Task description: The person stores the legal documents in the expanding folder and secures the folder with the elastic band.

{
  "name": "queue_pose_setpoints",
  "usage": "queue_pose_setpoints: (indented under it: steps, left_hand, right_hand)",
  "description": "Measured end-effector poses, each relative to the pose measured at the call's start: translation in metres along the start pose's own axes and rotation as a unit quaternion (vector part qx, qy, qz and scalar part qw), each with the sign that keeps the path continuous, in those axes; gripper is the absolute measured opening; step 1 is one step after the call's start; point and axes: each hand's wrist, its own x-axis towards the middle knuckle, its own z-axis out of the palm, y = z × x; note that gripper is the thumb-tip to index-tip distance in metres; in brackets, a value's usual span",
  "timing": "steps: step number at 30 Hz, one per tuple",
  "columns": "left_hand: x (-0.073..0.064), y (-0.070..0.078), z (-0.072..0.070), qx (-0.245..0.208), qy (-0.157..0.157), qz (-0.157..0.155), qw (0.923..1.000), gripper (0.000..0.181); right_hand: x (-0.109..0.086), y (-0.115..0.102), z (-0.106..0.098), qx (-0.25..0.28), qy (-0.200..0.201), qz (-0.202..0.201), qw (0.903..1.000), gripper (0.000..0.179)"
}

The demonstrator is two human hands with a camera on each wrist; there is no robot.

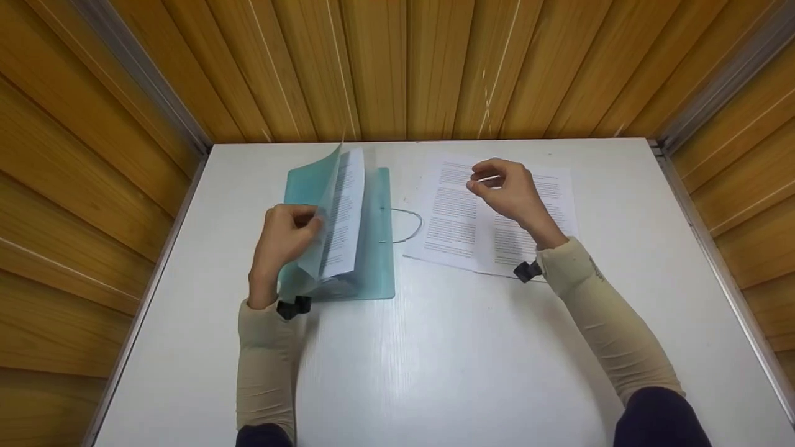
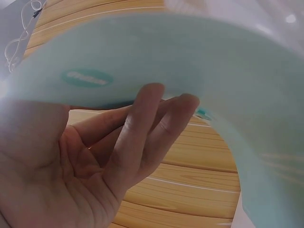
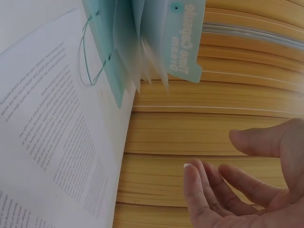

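Observation:
A teal plastic document folder (image 1: 380,267) stands partly open at left centre, its translucent leaves raised around a printed sheet (image 1: 348,217). My left hand (image 1: 282,239) holds the edge of the folder's flexible cover between thumb and fingers. In the left wrist view that cover (image 2: 142,52) bends in an arc over the fingers (image 2: 135,128), and the thumb is partly hidden. Over the printed papers (image 1: 448,226) hangs my right hand (image 1: 510,189), its fingers loosely bent with nothing between them. The right wrist view shows the folder (image 3: 183,54) fanned out, with lettering on its cover.
A thin elastic cord (image 1: 421,223) loops from the folder's right edge toward the papers. The white table (image 1: 397,372) is bounded by wood-patterned walls (image 1: 435,68) at the back and sides. Small black wrist cameras (image 1: 528,271) sit on both sleeves.

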Motion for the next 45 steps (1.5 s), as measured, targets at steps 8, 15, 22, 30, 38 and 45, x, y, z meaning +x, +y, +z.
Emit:
queue_pose_setpoints:
  steps: [8, 15, 22, 30, 38, 45]
  left_hand:
    - [0.000, 0.000, -0.001, -0.001, -0.003, 0.000, 1.0000, 0.028]
    - [-0.001, 0.000, -0.002, 0.001, -0.007, -0.008, 0.9999, 0.029]
    - [-0.001, 0.000, -0.003, 0.008, -0.005, -0.006, 0.9999, 0.026]
    - [-0.001, 0.000, -0.003, 0.005, -0.005, -0.011, 0.9999, 0.027]
    - [0.000, 0.001, -0.002, -0.001, -0.006, -0.006, 1.0000, 0.022]
    - [-0.003, 0.010, -0.002, 0.002, -0.005, -0.006, 1.0000, 0.021]
  right_hand:
    - [-0.003, 0.008, -0.013, -0.002, 0.009, 0.031, 0.9995, 0.043]
    - [-0.007, 0.019, -0.026, -0.012, 0.024, 0.041, 0.9988, 0.043]
    - [-0.010, 0.034, -0.034, -0.018, 0.036, 0.047, 0.9981, 0.043]
    - [-0.011, 0.045, -0.047, -0.042, 0.036, 0.065, 0.9963, 0.046]
    - [-0.012, 0.061, -0.062, -0.051, 0.043, 0.103, 0.9925, 0.048]
    - [-0.015, 0.079, -0.078, -0.066, 0.050, 0.110, 0.9905, 0.049]
